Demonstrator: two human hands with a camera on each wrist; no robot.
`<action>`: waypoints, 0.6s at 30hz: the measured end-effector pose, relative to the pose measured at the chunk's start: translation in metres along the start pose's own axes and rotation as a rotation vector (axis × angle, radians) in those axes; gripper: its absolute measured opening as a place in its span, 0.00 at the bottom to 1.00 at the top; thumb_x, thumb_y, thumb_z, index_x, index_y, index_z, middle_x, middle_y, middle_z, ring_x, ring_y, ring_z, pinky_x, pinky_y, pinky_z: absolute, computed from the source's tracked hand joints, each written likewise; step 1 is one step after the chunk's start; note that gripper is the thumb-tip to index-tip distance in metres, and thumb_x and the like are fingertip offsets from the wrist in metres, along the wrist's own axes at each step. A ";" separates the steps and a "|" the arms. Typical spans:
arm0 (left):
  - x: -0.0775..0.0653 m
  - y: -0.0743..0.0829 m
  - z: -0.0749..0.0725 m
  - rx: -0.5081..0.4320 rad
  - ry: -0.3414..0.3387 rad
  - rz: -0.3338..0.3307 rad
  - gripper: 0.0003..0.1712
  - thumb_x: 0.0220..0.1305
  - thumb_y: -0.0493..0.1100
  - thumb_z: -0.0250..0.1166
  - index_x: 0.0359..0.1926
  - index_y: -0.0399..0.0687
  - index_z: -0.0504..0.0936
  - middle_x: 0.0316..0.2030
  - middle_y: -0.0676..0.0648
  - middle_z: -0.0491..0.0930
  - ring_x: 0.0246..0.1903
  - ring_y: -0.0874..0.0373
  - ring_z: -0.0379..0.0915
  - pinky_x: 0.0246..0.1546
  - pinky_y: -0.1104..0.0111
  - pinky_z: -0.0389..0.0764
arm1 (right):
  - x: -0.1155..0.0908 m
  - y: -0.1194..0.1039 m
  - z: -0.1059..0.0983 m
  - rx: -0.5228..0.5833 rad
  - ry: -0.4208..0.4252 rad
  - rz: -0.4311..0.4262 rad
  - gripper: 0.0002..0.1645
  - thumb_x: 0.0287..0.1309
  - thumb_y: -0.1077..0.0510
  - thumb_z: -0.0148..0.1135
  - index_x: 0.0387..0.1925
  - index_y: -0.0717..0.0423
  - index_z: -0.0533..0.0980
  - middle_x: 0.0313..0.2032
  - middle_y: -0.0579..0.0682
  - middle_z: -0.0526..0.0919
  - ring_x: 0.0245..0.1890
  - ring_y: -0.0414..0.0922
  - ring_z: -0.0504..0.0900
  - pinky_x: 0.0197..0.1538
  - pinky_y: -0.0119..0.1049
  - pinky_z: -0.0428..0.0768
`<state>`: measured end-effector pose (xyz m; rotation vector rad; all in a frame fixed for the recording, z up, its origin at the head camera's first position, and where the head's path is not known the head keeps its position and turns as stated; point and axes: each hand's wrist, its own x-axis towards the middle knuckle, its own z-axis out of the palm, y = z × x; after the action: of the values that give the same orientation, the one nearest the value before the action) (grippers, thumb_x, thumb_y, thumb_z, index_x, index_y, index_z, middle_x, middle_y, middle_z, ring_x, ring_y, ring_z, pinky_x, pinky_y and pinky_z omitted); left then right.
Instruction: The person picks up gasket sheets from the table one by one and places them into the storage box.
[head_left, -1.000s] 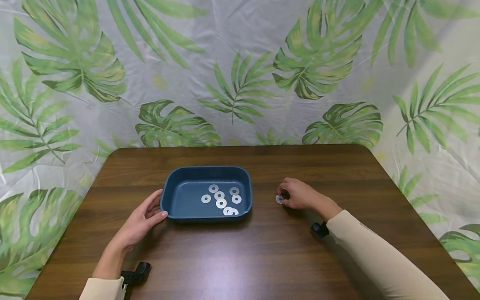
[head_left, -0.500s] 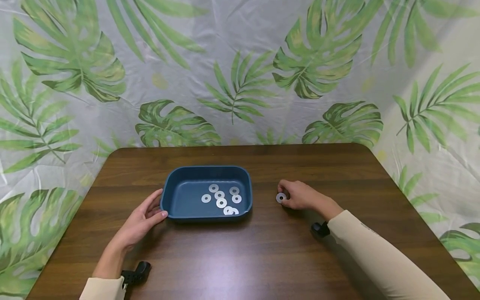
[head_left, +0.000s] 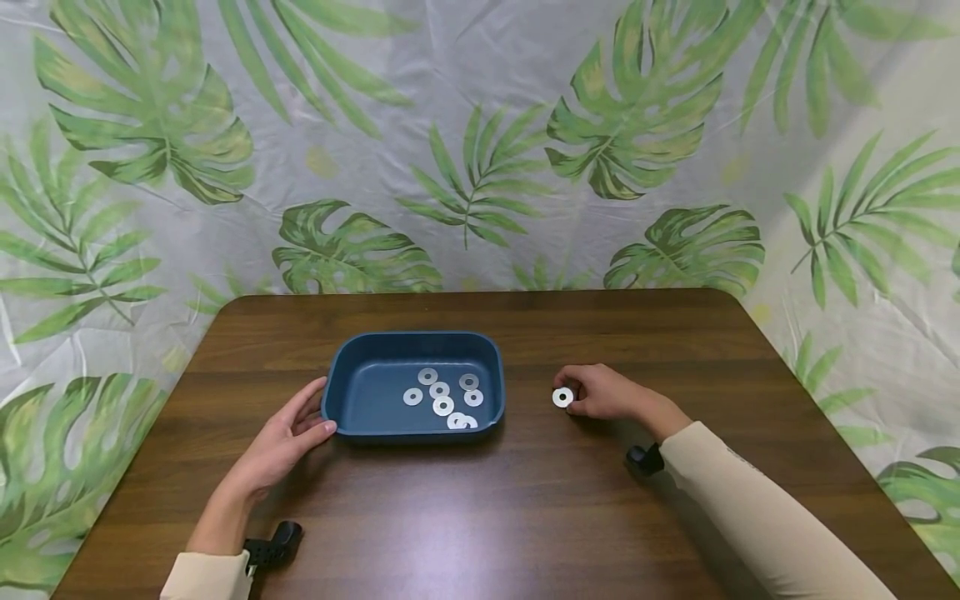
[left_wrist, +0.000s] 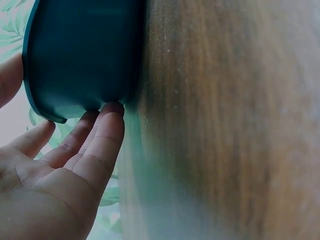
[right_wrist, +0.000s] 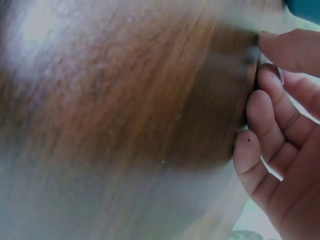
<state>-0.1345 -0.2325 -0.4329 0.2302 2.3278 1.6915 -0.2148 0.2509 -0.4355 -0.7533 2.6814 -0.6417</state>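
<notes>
In the head view, a blue tray (head_left: 367,432) sits left of centre on the table, with several flat metal washers (head_left: 412,397) lying in its right half, some overlapping. My left hand (head_left: 273,450) is at the tray's left end, its thumb near the front corner. Fairly straight fingers (left_wrist: 100,150) touch the outer wall in the left wrist view. To the right of the tray, my right hand (head_left: 603,392) pinches a single washer (head_left: 562,397) between thumb and fingers, close to the tabletop. Most of that washer is hidden in the right wrist view.
The brown wooden table (head_left: 480,517) has rounded back corners. Behind it hangs a pale cloth (head_left: 495,75) with green leaf prints. Each wrist carries a small black camera mount, one by the left sleeve (head_left: 206,575), the other by the right.
The washer at my right hand has tilted and now faces the head camera more fully, looking brighter. That hand has shifted very slightly. My left hand and the tray stay put.
</notes>
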 end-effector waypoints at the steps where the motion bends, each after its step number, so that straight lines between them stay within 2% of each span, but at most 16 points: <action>1: 0.000 0.000 0.000 0.001 0.000 -0.001 0.42 0.73 0.41 0.58 0.78 0.43 0.45 0.73 0.26 0.55 0.67 0.31 0.63 0.48 0.83 0.74 | 0.000 0.001 0.000 -0.003 0.003 -0.002 0.18 0.53 0.65 0.68 0.47 0.57 0.78 0.34 0.46 0.85 0.31 0.36 0.77 0.37 0.31 0.75; 12: 0.000 0.000 0.000 0.021 -0.002 -0.010 0.42 0.73 0.42 0.58 0.78 0.43 0.46 0.72 0.26 0.56 0.67 0.31 0.64 0.48 0.82 0.75 | 0.000 0.004 0.004 0.018 0.037 -0.031 0.14 0.53 0.62 0.69 0.43 0.55 0.78 0.31 0.44 0.83 0.31 0.35 0.76 0.37 0.29 0.74; 18: 0.001 0.000 -0.001 0.018 0.001 -0.005 0.42 0.72 0.42 0.59 0.78 0.42 0.46 0.72 0.26 0.57 0.67 0.31 0.64 0.48 0.83 0.74 | 0.001 -0.001 -0.004 0.021 0.045 -0.041 0.14 0.55 0.60 0.69 0.44 0.55 0.79 0.34 0.46 0.85 0.33 0.36 0.78 0.38 0.32 0.76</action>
<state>-0.1356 -0.2328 -0.4324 0.2270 2.3435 1.6690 -0.2167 0.2511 -0.4317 -0.8002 2.7016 -0.7034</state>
